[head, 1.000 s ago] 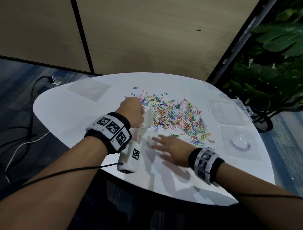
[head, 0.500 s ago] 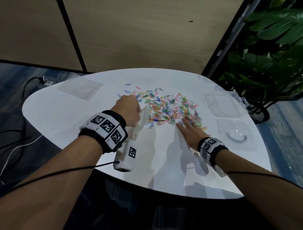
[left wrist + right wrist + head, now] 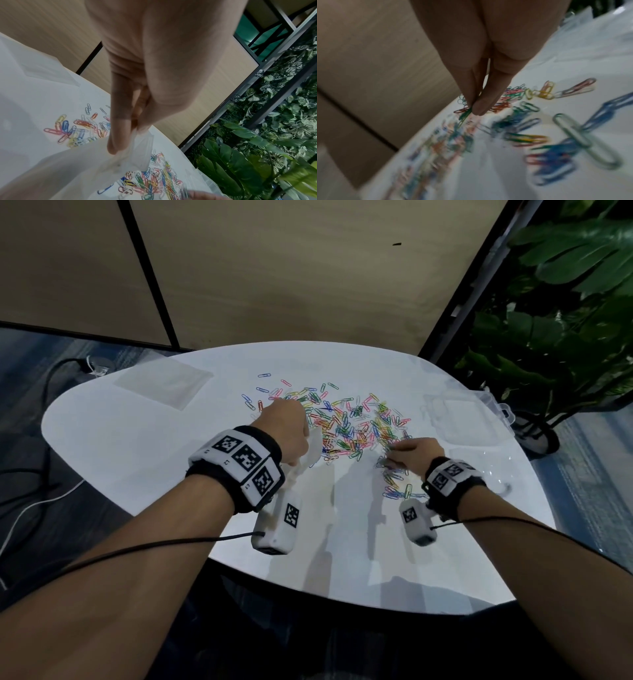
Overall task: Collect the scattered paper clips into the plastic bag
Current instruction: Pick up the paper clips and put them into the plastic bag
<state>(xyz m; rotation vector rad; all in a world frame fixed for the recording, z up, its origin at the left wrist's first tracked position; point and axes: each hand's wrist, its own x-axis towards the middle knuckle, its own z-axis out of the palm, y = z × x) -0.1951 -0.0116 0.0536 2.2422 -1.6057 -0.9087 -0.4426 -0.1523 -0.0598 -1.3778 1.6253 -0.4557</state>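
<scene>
Several coloured paper clips (image 3: 346,426) lie scattered over the middle of the round white table (image 3: 144,440). My left hand (image 3: 286,428) is at the pile's left edge and pinches the rim of a clear plastic bag (image 3: 313,451), which hangs open toward the clips. In the left wrist view the left hand (image 3: 135,129) squeezes the bag (image 3: 137,152) between thumb and fingers. My right hand (image 3: 411,455) is at the pile's right edge, fingers curled. In the right wrist view the right hand (image 3: 473,108) pinches green paper clips (image 3: 464,116).
A flat clear bag (image 3: 164,383) lies at the table's back left. A clear plastic box (image 3: 459,419) and a clear sheet (image 3: 479,467) lie at the right edge. A leafy plant (image 3: 565,302) stands beyond the right side. Cables (image 3: 30,501) trail on the floor at left.
My right hand has gone from lying flat near the front of the table to the pile's right edge, where it now pinches clips. The left hand has kept hold of the bag.
</scene>
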